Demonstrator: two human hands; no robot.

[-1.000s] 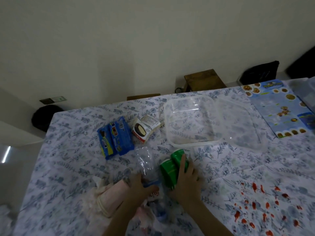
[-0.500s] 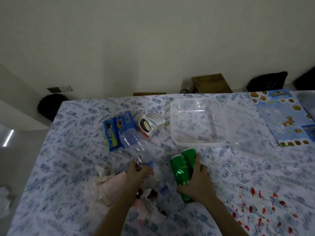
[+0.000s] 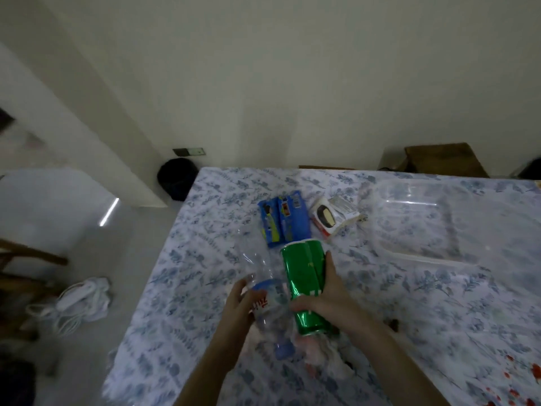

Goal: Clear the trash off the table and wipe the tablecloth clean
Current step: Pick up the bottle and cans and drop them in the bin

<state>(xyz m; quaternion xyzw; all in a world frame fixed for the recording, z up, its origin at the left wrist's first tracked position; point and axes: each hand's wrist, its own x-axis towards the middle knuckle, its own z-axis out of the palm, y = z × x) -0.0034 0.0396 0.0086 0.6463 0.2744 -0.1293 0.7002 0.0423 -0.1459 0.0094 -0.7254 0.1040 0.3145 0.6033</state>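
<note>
Both hands have drawn their loads together since a second ago: the bottle and the cans, then a little apart on the cloth, now sit side by side. The left hand (image 3: 238, 300) grips a clear, crinkled plastic bottle (image 3: 257, 265) at its labelled middle, fingers curled round it. The bottle's round blue cap (image 3: 283, 350) points back toward the person and its see-through base points away. The right hand (image 3: 322, 294) is clamped on two shiny green cans (image 3: 304, 271), metallic cylinders held as a pair, with the thumb across their near end and the fingers along the right side. Bottle and cans touch between the two hands, above the pale tablecloth (image 3: 205, 288) with its blue leaf print. Crumpled white and pink tissue (image 3: 325, 358) lies just below the cans. Beyond them lie two glossy blue snack wrappers (image 3: 282, 222), a white and red packet (image 3: 330, 219) beside those, and a clear, square plastic container (image 3: 415, 218) farther right. Red stains (image 3: 524, 394) dot the cloth's near right corner.
</note>
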